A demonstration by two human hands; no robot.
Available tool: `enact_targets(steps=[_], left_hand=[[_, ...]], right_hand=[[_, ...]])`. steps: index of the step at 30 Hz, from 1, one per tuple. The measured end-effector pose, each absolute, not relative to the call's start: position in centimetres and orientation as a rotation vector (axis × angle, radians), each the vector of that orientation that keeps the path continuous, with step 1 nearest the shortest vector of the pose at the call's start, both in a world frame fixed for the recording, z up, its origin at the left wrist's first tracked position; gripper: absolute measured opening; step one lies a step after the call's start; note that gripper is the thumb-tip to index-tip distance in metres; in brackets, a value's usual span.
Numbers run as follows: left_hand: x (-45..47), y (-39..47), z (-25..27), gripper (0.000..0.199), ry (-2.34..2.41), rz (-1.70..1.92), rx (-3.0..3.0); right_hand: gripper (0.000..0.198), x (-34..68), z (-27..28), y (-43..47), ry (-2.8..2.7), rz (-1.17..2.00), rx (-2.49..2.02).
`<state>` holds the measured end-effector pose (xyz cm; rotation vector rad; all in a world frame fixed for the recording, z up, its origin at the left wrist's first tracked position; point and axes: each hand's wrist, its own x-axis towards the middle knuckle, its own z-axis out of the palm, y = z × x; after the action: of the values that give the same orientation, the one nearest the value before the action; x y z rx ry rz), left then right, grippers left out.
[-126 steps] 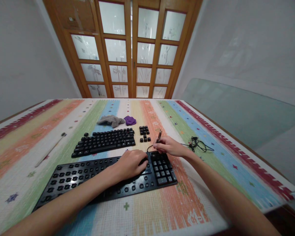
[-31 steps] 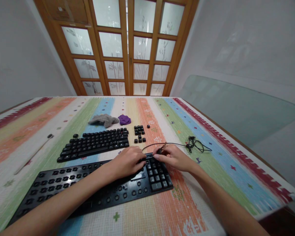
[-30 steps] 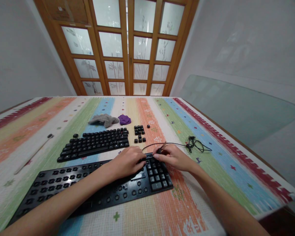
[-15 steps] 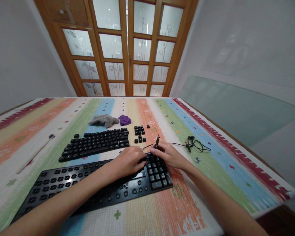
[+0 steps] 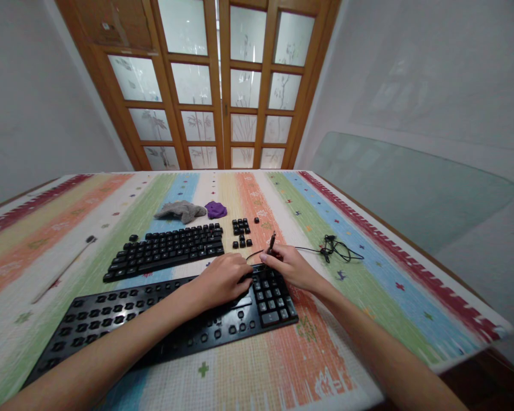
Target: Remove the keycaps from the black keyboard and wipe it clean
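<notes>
A black keyboard (image 5: 188,331) lies slanted on the table, its left and middle parts stripped of keycaps. Number-pad keys (image 5: 274,297) still sit at its right end. My left hand (image 5: 227,279) rests on the keyboard beside the number pad, fingers curled down onto it and the tips partly hidden. At the pad's top edge, my right hand (image 5: 293,265) pinches a thin dark tool (image 5: 272,241) held upright; its lower end is hidden by the fingers, and its exact kind does not show. Removed keycaps (image 5: 167,248) stand in rows behind the keyboard.
More loose keycaps (image 5: 240,227) sit in small groups behind my hands. A grey cloth (image 5: 180,211) and a purple lump (image 5: 216,209) lie farther back. On the left is a long-handled brush (image 5: 64,268); a coiled black cable (image 5: 338,250) lies right, on a striped tablecloth (image 5: 394,285).
The whole view has shifted slightly. Both hands stay in about the same place on the keyboard, and the right hand still holds the dark tool.
</notes>
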<state>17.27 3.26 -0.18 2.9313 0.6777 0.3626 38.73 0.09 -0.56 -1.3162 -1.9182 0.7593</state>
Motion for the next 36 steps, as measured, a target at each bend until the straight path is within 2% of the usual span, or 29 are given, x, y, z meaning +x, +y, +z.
enact_targets(steps=[11,20,28,36], left_hand=[[17.2,3.0,-0.5,0.017,0.684,0.420,2.918],[17.3,3.0,0.0,0.017,0.679,0.343,2.898],[17.4,3.0,-0.4,0.018,0.703,0.332,2.916],[17.3,3.2,-0.5,0.015,0.663,0.333,2.948]], right_hand=[[0.027,39.9,-0.6,-0.4,-2.095,0.644,-1.053],[0.014,40.2,1.3,-1.2,-2.331,0.578,-1.040],[0.024,39.7,0.9,-0.8,-2.214,0.649,-1.181],[0.031,39.5,0.2,1.0,-2.231,0.700,-1.092]])
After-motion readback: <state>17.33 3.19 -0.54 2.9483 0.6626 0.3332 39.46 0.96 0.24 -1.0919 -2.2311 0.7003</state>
